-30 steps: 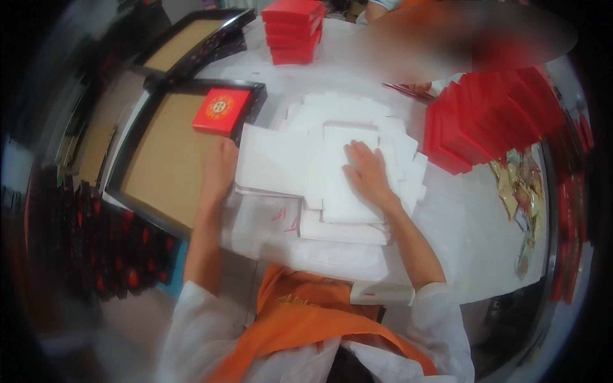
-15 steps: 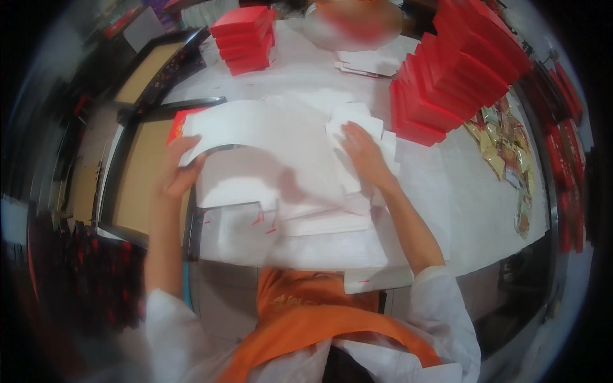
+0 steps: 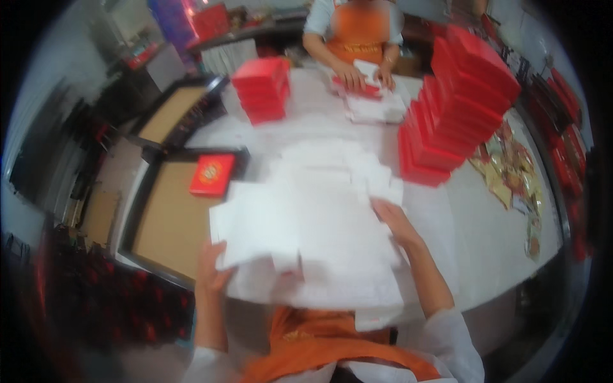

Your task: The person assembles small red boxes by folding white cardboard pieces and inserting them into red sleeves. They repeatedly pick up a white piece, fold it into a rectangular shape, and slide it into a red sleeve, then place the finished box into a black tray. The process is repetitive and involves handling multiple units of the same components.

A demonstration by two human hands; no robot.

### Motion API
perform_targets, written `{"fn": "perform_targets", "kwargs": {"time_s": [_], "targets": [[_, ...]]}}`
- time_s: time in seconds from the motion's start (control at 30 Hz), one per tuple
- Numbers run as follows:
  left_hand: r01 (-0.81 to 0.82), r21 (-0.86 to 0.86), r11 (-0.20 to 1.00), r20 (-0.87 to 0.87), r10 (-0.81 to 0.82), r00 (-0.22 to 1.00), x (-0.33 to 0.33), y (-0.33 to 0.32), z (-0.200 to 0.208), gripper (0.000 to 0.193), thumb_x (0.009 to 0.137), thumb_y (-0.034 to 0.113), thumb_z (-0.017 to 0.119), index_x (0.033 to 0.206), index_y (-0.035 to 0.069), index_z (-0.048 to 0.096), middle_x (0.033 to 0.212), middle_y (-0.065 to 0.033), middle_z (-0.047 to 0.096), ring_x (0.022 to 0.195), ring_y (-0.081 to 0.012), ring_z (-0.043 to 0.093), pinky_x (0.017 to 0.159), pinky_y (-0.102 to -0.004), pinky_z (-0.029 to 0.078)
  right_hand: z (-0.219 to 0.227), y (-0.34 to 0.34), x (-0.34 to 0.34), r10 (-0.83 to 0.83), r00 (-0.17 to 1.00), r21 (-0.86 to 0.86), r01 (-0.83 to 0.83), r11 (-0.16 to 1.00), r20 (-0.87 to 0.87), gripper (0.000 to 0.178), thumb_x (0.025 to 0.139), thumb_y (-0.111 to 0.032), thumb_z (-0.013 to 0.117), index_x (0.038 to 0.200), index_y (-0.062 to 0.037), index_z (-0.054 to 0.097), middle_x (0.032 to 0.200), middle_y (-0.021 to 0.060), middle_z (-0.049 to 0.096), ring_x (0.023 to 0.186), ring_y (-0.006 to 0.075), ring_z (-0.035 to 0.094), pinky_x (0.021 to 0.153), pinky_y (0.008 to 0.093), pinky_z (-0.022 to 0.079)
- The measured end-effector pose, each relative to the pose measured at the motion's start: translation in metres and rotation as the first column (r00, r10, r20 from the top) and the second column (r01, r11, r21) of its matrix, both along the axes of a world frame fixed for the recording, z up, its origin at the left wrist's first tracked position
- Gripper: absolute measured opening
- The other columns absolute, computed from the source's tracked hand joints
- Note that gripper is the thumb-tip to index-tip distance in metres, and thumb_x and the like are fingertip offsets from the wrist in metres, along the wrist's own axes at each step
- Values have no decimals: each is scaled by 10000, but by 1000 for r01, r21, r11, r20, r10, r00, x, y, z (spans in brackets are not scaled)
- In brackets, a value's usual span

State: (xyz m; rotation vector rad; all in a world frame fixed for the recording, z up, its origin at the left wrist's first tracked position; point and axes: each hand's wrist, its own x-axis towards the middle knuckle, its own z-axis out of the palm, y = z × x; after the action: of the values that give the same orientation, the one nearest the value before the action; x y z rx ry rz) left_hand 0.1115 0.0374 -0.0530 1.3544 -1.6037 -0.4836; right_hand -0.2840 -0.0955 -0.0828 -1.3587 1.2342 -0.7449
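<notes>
Left hand (image 3: 214, 269): grips white card blank (image 3: 262, 220) at near-left edge | right hand (image 3: 397, 223): at opposite side, grip unclear | blank: between hands, probably held two-sided for steadiness

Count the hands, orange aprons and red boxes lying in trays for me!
Hands: 4 (left hand, right hand, other person's hands)
Orange aprons: 2 (near apron, far apron)
Red box in tray: 1
Total: 7
</notes>
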Motion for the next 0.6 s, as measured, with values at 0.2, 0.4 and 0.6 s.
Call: {"fn": "perform_targets", "kwargs": {"time_s": [0.2,0.4,0.6], "targets": [[162,447,880,-644,191,741,-27,5,25,436,809,58,466,1235,-12,404,1122,-116,520,1010,-199,508,861,-320,415,45,38,-27,-217,745,304,20,952,631,519,895,-396,435,1168,44,467,1118,80,530,978,141,505,849,292,410],[371,465,804,-625,2,780,-53,10,18,485,872,160,451,1309,2,312,1233,-106,443,1111,-190,439,925,-315,361,40,86,-51,-284,924,177,245,953,254,293,828,-71,522,1088,64,514,928,56,591,799,123,556,711,258,453],[692,244,679,-859,-180,479,-92,-1,59,662,867,368,449,1375,36,183,1402,-116,248,1289,-238,233,1035,-358,207,33,81,-51,-161,971,315,99,944,176,287,837,-85,520,1097,36,520,968,46,576,869,97,531,760,239,432]]}}
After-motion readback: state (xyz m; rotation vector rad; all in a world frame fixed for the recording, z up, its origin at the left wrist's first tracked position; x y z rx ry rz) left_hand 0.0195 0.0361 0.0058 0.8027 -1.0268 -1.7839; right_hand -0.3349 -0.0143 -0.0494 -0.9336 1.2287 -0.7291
